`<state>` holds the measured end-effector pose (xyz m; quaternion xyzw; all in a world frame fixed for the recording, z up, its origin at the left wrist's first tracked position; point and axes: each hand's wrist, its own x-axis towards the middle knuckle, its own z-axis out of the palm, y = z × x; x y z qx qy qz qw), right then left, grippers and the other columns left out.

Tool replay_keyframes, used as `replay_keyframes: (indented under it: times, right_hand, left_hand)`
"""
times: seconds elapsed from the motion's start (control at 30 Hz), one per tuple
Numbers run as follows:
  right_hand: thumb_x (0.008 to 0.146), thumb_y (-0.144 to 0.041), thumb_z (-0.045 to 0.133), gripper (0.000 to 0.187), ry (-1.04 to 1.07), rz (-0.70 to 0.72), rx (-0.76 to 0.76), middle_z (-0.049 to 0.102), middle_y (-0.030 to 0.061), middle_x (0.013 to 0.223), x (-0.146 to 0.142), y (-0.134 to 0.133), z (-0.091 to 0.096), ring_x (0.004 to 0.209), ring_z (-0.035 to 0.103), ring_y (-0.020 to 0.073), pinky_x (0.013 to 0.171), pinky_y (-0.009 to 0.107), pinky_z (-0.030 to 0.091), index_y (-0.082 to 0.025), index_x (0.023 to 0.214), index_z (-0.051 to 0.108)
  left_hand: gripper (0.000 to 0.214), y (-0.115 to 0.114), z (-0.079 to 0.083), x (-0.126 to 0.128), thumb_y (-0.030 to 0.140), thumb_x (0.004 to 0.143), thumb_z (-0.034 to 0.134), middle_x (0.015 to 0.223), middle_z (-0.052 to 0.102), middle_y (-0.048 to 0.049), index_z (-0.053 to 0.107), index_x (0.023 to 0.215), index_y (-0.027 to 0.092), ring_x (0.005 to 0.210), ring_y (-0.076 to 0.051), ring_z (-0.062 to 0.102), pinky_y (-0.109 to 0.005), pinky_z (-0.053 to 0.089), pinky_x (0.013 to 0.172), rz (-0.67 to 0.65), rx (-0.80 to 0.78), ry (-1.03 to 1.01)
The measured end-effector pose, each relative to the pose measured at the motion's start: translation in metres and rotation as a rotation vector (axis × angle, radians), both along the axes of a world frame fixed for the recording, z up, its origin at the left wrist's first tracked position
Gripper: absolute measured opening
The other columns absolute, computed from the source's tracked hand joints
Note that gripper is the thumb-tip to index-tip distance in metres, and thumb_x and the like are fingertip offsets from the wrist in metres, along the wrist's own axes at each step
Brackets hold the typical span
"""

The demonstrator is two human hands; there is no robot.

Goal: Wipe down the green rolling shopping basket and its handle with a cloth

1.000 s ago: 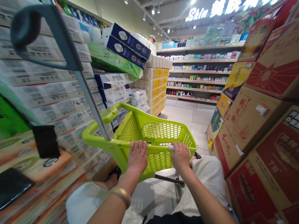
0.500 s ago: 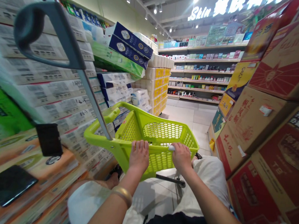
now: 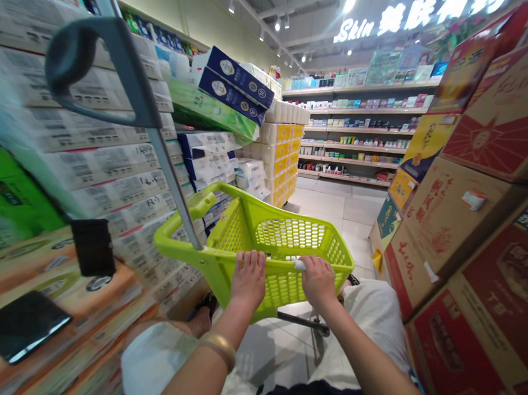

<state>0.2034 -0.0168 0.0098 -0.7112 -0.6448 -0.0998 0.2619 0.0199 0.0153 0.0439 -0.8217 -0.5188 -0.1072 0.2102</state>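
Observation:
A lime-green rolling shopping basket (image 3: 236, 279) with perforated sides stands in front of me, between my knees. My left hand (image 3: 249, 280) is closed over its near rim, fingers hooked inward. Further right on the same rim, my right hand (image 3: 318, 281) is closed on a small white wad (image 3: 300, 264), which looks like tissue or cloth; most of it is hidden under the fingers. From the basket's left end rises a metal pull rod (image 3: 175, 186) topped by a dark grey handle (image 3: 132, 73). Nothing shows inside the visible part of the basket.
On the left, a phone (image 3: 23, 326) and a black object (image 3: 93, 246) lie on orange packs (image 3: 123, 308), beside stacked paper packs (image 3: 100, 169). Cartons (image 3: 451, 209) are piled close on my right. Shelves of goods (image 3: 357, 132) stand beyond the tiled floor (image 3: 322, 195).
The view has shifted slightly, so the scene sits a little further right and lower. My right hand and the white wad have moved slightly left along the rim; my left hand keeps its hold.

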Motion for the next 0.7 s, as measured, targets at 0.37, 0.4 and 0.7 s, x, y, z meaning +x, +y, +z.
replay_keyframes:
  times: [0.37, 0.4, 0.7]
  right_hand:
    - [0.086, -0.01, 0.046, 0.032, 0.028, 0.138, -0.005, 0.064, 0.0053, 0.101, -0.068, 0.016, 0.018, 0.092, 0.052, 0.02, 0.083, 0.031, 0.033, -0.023, 0.111, 0.062]
    - [0.085, -0.01, 0.046, 0.033, 0.024, 0.153, -0.003, 0.064, 0.0051, 0.101, -0.067, 0.015, 0.017, 0.092, 0.052, 0.0197, 0.083, 0.031, 0.033, -0.024, 0.112, 0.062]
    - [0.081, -0.007, 0.049, 0.032, 0.019, -0.043, 0.019, 0.064, 0.0046, 0.099, 0.016, -0.005, -0.007, 0.095, 0.052, 0.0201, 0.089, 0.031, 0.032, -0.022, 0.105, 0.064]
  left_hand:
    - [0.036, 0.002, -0.001, -0.001, 0.014, 0.084, 0.043, 0.103, 0.059, -0.0127, 0.056, 0.118, 0.012, 0.101, -0.026, 0.049, -0.044, 0.027, 0.104, -0.008, 0.029, -0.009]
    - [0.036, 0.002, -0.002, -0.001, 0.014, 0.085, 0.043, 0.103, 0.059, -0.0125, 0.056, 0.118, 0.011, 0.101, -0.026, 0.049, -0.043, 0.027, 0.104, -0.013, 0.035, -0.005]
    - [0.042, 0.001, -0.002, -0.001, 0.015, 0.084, 0.044, 0.104, 0.059, -0.0136, 0.054, 0.124, 0.009, 0.101, -0.027, 0.049, -0.044, 0.025, 0.105, -0.007, 0.03, -0.006]
